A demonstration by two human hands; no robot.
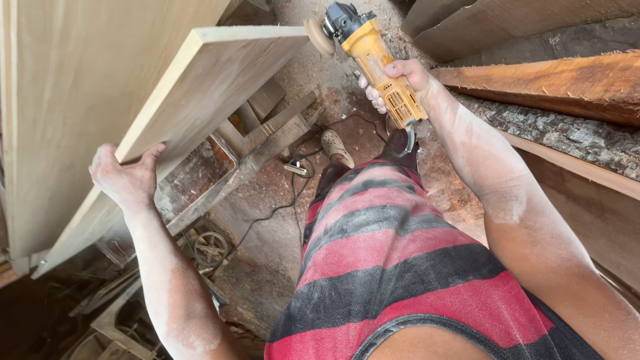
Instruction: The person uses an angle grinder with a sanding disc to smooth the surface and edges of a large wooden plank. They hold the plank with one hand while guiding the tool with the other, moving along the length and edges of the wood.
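Sanding is the work in hand: the right hand (pixel 393 83) is wrapped firmly around the body of the yellow and black handheld angle grinder (pixel 373 57), whose round tan sanding disc (pixel 319 35) meets the far corner of the pale, flat wooden board (pixel 200 93). The board stands tilted on edge, leaning toward the person, with its long face dusted grey. The left hand (pixel 127 177) is closed over the board's near lower edge, thumb on the face and fingers curled behind, steadying it.

Observations. Both forearms and the red and black striped shirt (pixel 400 267) carry a coat of fine dust. The grinder's dark power cord (pixel 280 207) trails across the sawdust-covered floor (pixel 267 267), past a light-coloured sandal (pixel 337 148) and a small metal wheel (pixel 210 248). Rough-sawn reddish timber slabs with bark (pixel 553 107) lie stacked to the right.

Judgement. Good practice here would be to keep the disc nearly flat to the surface with light, even pressure, since a tipped disc at a corner is likely to gouge or round it. The one-handed hold on the tool looks less secure than two; the supporting hand appears well apart from the disc, which is sound. The cord seems a trip hazard. Whether the disc is spinning cannot be told.
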